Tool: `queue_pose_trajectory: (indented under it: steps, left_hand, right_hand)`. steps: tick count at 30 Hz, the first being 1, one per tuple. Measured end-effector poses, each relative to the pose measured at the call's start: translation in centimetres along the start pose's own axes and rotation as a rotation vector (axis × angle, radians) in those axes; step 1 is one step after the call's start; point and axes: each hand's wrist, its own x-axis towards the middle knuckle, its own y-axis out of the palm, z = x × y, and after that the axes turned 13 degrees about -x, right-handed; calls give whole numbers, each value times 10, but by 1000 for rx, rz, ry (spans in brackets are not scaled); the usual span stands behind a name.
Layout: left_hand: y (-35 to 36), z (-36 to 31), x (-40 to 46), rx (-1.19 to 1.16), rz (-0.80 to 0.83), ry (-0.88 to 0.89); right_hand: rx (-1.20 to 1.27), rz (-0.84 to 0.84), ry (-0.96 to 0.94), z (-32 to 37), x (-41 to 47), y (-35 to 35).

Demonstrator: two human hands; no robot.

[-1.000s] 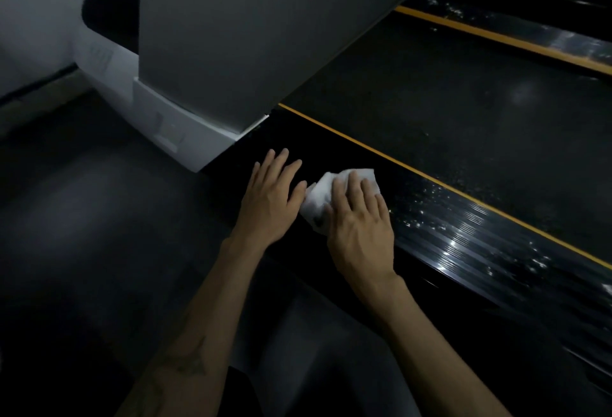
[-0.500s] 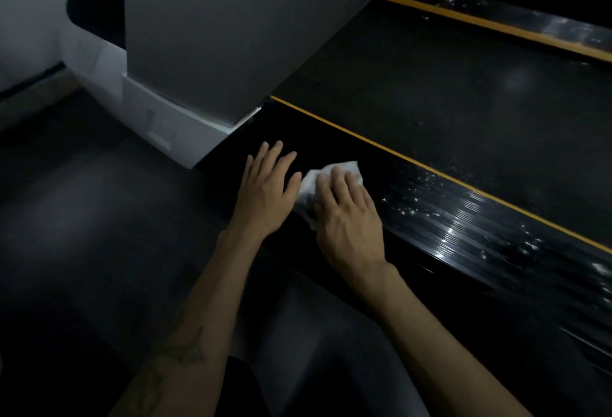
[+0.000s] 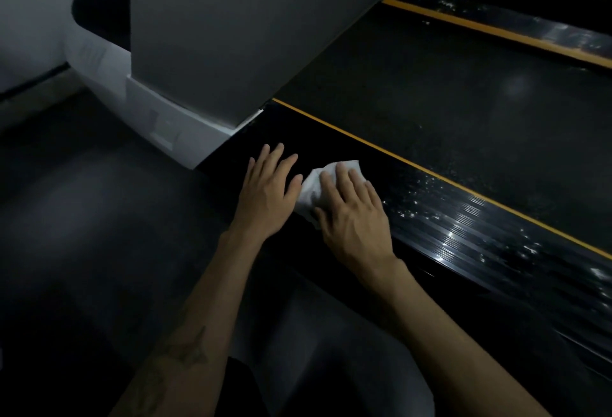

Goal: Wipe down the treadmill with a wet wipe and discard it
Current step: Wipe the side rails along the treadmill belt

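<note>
your right hand [image 3: 352,214] has slid the wet wipe [image 3: 319,185] along the glossy side rail [image 3: 463,218] and presses it flat-fingered, left hand [image 3: 270,193] flat just beside. yellow stripe [image 3: 414,166] bounds it; rail runs free rightward.

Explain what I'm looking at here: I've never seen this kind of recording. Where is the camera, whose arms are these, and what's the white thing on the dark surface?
The camera sits on a person's head, looking forward and down, so the two bare arms are the wearer's own. No robot is involved. The dark ribbed strip is the treadmill side rail, edged by a yellow line, with the black belt beyond it and a grey upright at top. The right hand presses a white wet wipe flat on the rail. The left hand rests flat beside it, holding nothing. Shiny specks right of the wipe look like moisture or dirt; the dim light leaves that unclear.
</note>
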Motion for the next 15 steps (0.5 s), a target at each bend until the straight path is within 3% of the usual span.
queue_pose_trajectory:
  steps: [3, 9, 15]
  left_hand:
    - [2, 2, 0, 7, -12, 6]
    - [2, 1, 0, -1, -3, 4]
    - [3, 1, 0, 12, -14, -1]
  right_hand:
    - [-19, -45, 108, 11, -24, 0]
    - [7, -56, 14, 12, -7, 0]
    - [-3, -46, 118, 20, -35, -6]
